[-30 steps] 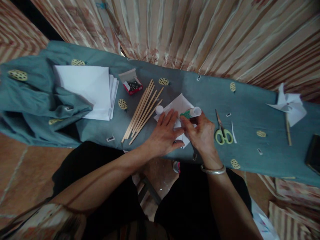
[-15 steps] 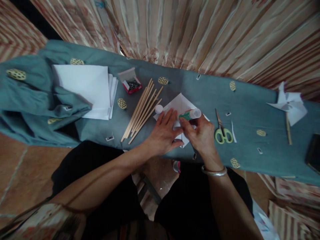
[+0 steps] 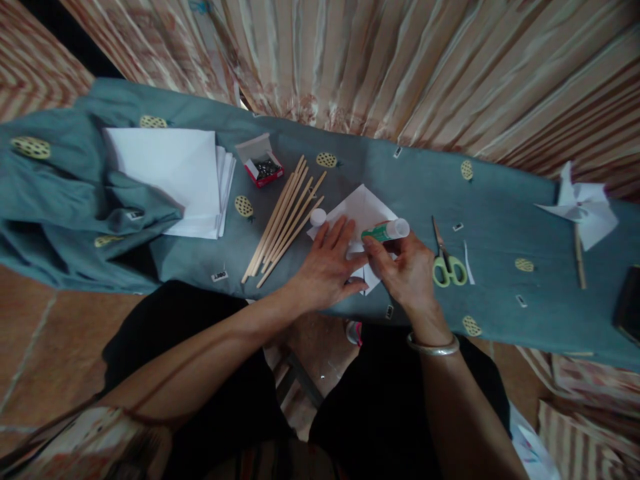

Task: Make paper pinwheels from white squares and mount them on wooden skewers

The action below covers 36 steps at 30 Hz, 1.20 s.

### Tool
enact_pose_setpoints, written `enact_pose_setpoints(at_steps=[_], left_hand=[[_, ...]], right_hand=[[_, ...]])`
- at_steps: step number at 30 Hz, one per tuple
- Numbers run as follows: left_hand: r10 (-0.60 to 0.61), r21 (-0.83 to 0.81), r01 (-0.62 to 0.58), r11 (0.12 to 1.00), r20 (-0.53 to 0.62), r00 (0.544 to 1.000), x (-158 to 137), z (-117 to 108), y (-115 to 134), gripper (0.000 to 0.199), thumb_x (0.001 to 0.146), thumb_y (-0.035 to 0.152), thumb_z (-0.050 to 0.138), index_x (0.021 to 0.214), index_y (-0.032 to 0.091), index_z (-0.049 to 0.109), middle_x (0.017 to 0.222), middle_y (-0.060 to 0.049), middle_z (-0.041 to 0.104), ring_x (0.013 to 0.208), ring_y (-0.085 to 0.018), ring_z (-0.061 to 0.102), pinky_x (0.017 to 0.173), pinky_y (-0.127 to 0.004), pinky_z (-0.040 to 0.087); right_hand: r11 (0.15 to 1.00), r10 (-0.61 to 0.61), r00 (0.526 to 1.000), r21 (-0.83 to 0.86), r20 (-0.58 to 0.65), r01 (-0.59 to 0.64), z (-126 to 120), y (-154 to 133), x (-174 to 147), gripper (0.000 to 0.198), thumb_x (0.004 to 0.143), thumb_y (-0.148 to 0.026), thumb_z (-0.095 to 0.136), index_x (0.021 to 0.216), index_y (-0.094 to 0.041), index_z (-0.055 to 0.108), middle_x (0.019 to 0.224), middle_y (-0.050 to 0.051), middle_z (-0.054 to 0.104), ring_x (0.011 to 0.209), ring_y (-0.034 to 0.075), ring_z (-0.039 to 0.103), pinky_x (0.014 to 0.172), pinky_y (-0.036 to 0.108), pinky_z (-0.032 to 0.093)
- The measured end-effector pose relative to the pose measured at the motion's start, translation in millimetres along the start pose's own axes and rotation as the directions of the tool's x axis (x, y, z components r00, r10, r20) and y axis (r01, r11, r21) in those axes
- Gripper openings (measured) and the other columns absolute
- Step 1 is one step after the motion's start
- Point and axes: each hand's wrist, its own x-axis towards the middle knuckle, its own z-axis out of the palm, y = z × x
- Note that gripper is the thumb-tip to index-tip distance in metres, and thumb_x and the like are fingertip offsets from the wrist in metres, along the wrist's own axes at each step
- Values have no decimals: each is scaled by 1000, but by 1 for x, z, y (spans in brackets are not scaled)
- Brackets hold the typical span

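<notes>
A white sheet of paper (image 3: 363, 207), cut and partly folded at its near side, lies on the cloth in front of me. Fingers spread, my left hand (image 3: 327, 267) presses flat on its left part. My right hand (image 3: 407, 267) grips a green and white glue stick (image 3: 384, 231), tilted low over the paper's right side; the tip is hidden by the fingers. Left of the paper stands a small round white cap (image 3: 317, 217). Just right of my right hand lie scissors (image 3: 449, 267) with light green handles, beside a thin paper strip (image 3: 469, 263).
Several wooden sticks (image 3: 283, 227) lie left of the paper, with an open red box of small metal pieces (image 3: 263, 163) behind them. A paper stack (image 3: 163, 173) sits farther left. At the right are a paper pinwheel (image 3: 580, 207) and a dark object (image 3: 627, 303).
My right hand and the glue stick have shifted slightly to the right over the paper. My left hand stays in place.
</notes>
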Motion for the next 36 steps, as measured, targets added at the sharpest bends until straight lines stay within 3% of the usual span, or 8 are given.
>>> enact_pose_setpoints(at_steps=[36], left_hand=[[5,-15,-6,1000,-16,1000,0,0,0,57,83,53,64,134,29,55,162,-10,21,149,-40,13,115,-67,18]], right_hand=[[999,-7,998,-49,-64,4,0,7,6,35,83,-53,61,87,-18,66,71,6,73,64,23,68,62,36,51]])
